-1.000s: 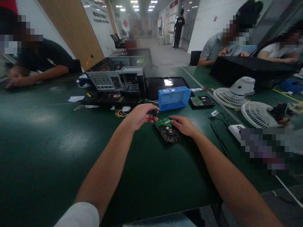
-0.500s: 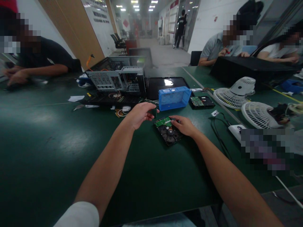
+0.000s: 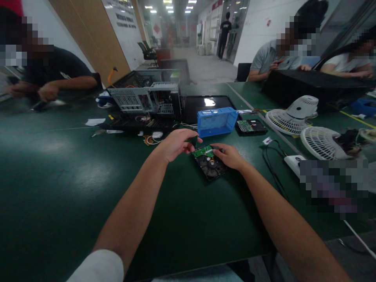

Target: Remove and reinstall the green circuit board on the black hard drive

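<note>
A hard drive (image 3: 212, 167) lies on the green table in front of me, its green circuit board facing up along the far side and its dark round motor part nearer to me. My right hand (image 3: 228, 155) grips the drive's right edge, thumb on top of the board. At the far left corner of the drive hovers my left hand (image 3: 179, 144). Its fingers are curved and apart, with a gap between index finger and thumb, and nothing shows in them. Whether the left fingertips touch the drive I cannot tell.
Beyond my hands stand a blue plastic bin (image 3: 217, 122) and an opened computer case (image 3: 132, 100). A second drive (image 3: 252, 127) lies right of the bin. Farther right are white fan parts (image 3: 286, 120), a power strip (image 3: 292, 160) and a black cable (image 3: 272, 166). Co-workers sit on both sides.
My left hand has shifted slightly right and down, closer to the drive's corner. The right hand keeps its grip. At the left, a co-worker's hand has moved to the right.
</note>
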Demonstrator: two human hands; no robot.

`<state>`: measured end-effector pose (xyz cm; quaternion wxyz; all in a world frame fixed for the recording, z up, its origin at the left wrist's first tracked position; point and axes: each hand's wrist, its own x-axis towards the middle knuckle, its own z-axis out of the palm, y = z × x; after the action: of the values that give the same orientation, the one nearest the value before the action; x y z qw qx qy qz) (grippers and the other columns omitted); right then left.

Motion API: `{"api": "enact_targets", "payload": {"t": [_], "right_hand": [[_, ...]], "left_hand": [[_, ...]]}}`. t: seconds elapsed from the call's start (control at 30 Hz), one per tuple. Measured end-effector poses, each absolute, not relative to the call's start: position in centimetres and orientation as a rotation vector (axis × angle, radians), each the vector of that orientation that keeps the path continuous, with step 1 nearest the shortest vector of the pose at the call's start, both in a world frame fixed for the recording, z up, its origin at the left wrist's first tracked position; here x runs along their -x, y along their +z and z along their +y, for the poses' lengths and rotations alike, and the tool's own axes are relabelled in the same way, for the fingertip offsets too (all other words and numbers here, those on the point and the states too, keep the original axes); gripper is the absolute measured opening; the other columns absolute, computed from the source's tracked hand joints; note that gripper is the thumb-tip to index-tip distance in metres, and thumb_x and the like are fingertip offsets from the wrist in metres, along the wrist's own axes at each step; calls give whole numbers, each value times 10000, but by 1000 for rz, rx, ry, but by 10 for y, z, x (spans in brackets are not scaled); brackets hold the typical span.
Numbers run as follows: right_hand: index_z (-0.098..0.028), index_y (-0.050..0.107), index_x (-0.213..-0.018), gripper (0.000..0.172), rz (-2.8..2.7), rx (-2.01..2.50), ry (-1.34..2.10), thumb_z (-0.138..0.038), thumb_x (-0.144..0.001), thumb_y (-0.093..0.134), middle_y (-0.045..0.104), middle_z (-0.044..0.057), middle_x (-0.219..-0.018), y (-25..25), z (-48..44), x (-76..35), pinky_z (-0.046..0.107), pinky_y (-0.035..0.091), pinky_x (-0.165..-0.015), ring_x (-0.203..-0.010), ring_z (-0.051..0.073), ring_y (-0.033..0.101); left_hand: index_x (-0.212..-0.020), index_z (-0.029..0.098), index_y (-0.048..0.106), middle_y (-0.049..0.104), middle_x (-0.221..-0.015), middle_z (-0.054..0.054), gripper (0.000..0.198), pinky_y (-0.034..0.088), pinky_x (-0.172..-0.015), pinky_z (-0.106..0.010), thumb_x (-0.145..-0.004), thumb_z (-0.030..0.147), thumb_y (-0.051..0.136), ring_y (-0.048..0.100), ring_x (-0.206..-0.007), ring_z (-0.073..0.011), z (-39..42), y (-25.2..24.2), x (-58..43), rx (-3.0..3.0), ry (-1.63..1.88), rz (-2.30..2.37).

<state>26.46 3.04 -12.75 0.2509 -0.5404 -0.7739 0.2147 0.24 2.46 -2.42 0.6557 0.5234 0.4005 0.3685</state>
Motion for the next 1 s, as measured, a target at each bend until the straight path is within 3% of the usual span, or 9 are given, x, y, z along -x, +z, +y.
{"api": "enact_targets", "payload": {"t": [0.23, 0.5, 0.63, 0.83, 1.0], "right_hand": [[-266, 682, -1320, 398, -2107, 1470, 575, -400, -975, 534, 748, 50, -1090, -127, 30, -265, 337, 491, -816, -886, 211, 654], [-264, 679, -1328, 412, -2091, 1482, 582, -411, -971, 537, 749, 53, -1109, -127, 29, -264, 338, 497, -812, -850, 203, 650], [-268, 679, -1325, 406, -2092, 1488, 591, -407, -968, 544, 748, 50, -1119, -126, 29, -264, 337, 503, -810, -875, 210, 659], [-268, 678, -1326, 407, -2094, 1491, 583, -409, -967, 547, 753, 50, -1092, -126, 29, -264, 339, 508, -809, -876, 213, 661], [-267, 680, -1322, 405, -2086, 1475, 589, -411, -968, 544, 743, 54, -1145, -126, 29, -263, 340, 508, -814, -894, 212, 659]], "left_hand": [[-947, 152, 657, 726, -1083, -143, 256, 512, -584, -278, -800, 359, 688, 683, -683, -173, 25, -23, -2, -1116, 857, 939], [-958, 156, 760, 681, -1011, -93, 265, 434, -514, -212, -800, 354, 680, 573, -605, -88, 28, -24, 1, -1180, 870, 1022], [-990, 158, 729, 700, -1027, -111, 285, 476, -525, -238, -784, 354, 718, 636, -621, -127, 26, -22, 1, -1164, 857, 998], [-986, 152, 660, 727, -1066, -146, 289, 589, -669, -335, -770, 324, 746, 740, -760, -229, 23, -20, 1, -1105, 869, 978], [-973, 145, 710, 709, -1091, -137, 282, 561, -633, -288, -776, 345, 735, 721, -736, -191, 27, -24, 0, -1153, 875, 977]]}}
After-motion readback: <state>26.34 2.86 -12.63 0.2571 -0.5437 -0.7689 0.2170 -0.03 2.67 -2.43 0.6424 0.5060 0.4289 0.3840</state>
